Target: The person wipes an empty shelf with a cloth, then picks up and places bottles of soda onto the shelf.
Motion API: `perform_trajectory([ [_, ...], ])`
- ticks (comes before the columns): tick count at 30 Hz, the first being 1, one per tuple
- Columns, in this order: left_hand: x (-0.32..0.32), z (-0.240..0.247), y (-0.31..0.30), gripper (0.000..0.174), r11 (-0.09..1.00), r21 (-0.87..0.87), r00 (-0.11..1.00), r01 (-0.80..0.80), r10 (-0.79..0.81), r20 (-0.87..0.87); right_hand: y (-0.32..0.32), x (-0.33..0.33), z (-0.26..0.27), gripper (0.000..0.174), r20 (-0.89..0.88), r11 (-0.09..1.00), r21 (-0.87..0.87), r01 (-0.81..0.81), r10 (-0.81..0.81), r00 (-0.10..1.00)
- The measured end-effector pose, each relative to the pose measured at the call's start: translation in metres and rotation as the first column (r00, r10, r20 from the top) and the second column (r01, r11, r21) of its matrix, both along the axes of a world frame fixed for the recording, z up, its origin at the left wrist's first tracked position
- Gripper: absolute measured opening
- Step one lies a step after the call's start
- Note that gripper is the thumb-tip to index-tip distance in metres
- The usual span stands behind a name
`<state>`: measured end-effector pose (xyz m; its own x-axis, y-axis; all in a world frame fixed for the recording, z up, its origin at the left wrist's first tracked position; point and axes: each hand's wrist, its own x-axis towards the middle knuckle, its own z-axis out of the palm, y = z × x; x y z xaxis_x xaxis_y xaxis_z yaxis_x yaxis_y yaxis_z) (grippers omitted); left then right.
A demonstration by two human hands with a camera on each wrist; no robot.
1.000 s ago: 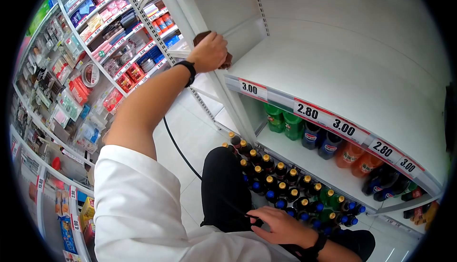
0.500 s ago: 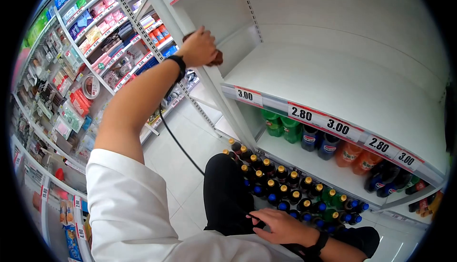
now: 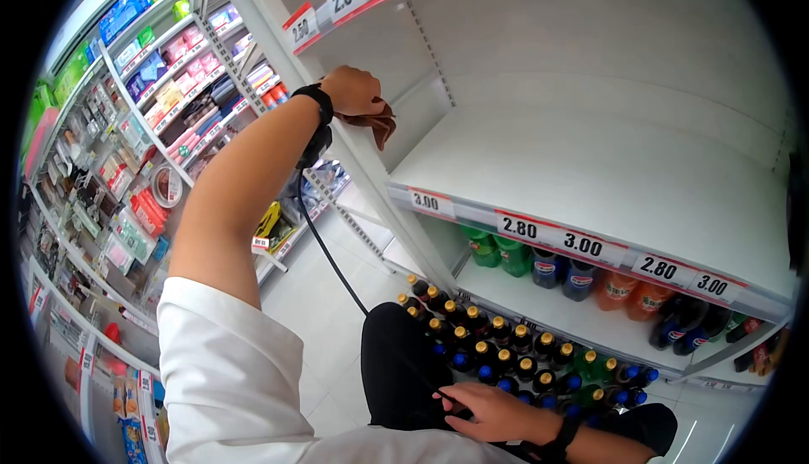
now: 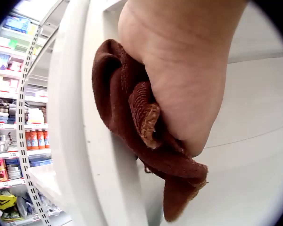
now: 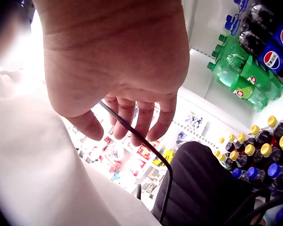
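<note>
1 curled left hand gripped a cloth left of the shelf, and 1 right hand, fingers loosely bent, hung before that shelf near a cable.

Rough cloth, smooth shelf, glossy plastic bottles

Capped bottles stand, probably on the floor.

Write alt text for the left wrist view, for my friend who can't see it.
A person's left hand grips a crumpled brown cloth in front of a white shelf upright. Beyond, at the picture's left, stand stocked shop shelves holding, among other things, orange containers.
</note>
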<state>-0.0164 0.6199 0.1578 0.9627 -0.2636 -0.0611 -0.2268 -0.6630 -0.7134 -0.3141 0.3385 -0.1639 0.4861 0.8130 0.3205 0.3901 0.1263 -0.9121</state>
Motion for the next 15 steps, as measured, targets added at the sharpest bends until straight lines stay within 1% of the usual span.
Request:
perform_trajectory([
  [1,0.008,0.001,-0.005,0.044,1.000,-0.002,1.000,0.017,-0.017,0.006,-0.001,0.000,-0.002,0.041,-0.004,1.000,0.003,0.010,-0.010,1.000],
  [2,0.018,-0.002,-0.009,0.045,0.977,-0.213,0.997,-0.010,0.026,0.071,-0.003,-0.002,-0.003,0.041,0.000,1.000,-0.001,0.027,-0.027,1.000],
  [3,0.032,-0.005,-0.011,0.046,0.908,-0.417,0.989,-0.022,0.080,0.122,-0.005,-0.003,-0.003,0.040,-0.027,0.999,-0.011,0.036,-0.037,0.999],
  [4,0.051,-0.005,-0.007,0.050,0.834,-0.551,0.983,0.032,0.074,0.170,-0.006,-0.004,-0.004,0.039,-0.055,0.999,-0.022,0.045,-0.046,0.997],
  [5,0.077,-0.006,-0.002,0.057,0.736,-0.670,0.969,0.094,0.088,0.233,-0.008,-0.005,-0.008,0.039,-0.053,0.998,-0.025,0.057,-0.059,0.997],
  [6,0.091,-0.005,-0.009,0.056,0.478,-0.875,0.957,0.078,0.211,0.201,-0.011,-0.005,0.001,0.040,-0.098,0.996,-0.069,0.055,-0.061,0.993],
  [7,0.104,-0.005,-0.016,0.056,0.166,-0.983,0.941,0.075,0.316,0.125,-0.013,-0.005,0.008,0.040,-0.142,0.993,-0.112,0.049,-0.064,0.988],
  [8,0.115,-0.007,-0.019,0.056,0.152,-0.985,0.942,0.084,0.309,0.128,-0.013,-0.004,0.002,0.040,-0.131,0.995,-0.075,0.073,-0.082,0.988],
  [9,0.128,-0.010,-0.018,0.049,-0.581,-0.814,0.991,0.002,0.113,-0.078,-0.014,-0.006,0.004,0.040,-0.123,0.993,-0.086,0.079,-0.090,0.988],
  [10,0.134,-0.012,-0.022,0.043,-0.962,-0.192,0.979,-0.195,-0.181,-0.091,-0.016,-0.010,0.010,0.033,-0.211,0.992,0.000,0.129,-0.126,0.969],
  [11,0.141,-0.012,-0.027,0.031,-0.963,-0.228,0.985,-0.141,-0.114,-0.129,-0.018,-0.012,0.012,0.027,-0.301,0.979,0.081,0.185,-0.153,0.941],
  [12,0.154,-0.015,-0.025,0.029,-0.965,-0.222,0.988,-0.138,-0.119,-0.098,-0.020,-0.005,0.007,0.029,-0.324,0.987,0.055,0.152,-0.126,0.938],
  [13,0.177,-0.019,-0.020,0.028,-0.967,-0.215,0.990,-0.135,-0.123,-0.067,-0.019,-0.005,0.011,0.028,-0.259,0.974,0.104,0.201,-0.169,0.951],
  [14,0.256,-0.037,0.019,0.028,-0.823,-0.568,0.974,-0.026,-0.149,0.172,-0.017,-0.003,0.007,0.026,-0.286,0.968,0.131,0.213,-0.169,0.943],
  [15,0.331,-0.055,0.055,0.028,-0.533,-0.786,0.877,0.314,-0.154,0.455,-0.016,0.001,0.003,0.025,-0.312,0.961,0.157,0.226,-0.168,0.935],
])
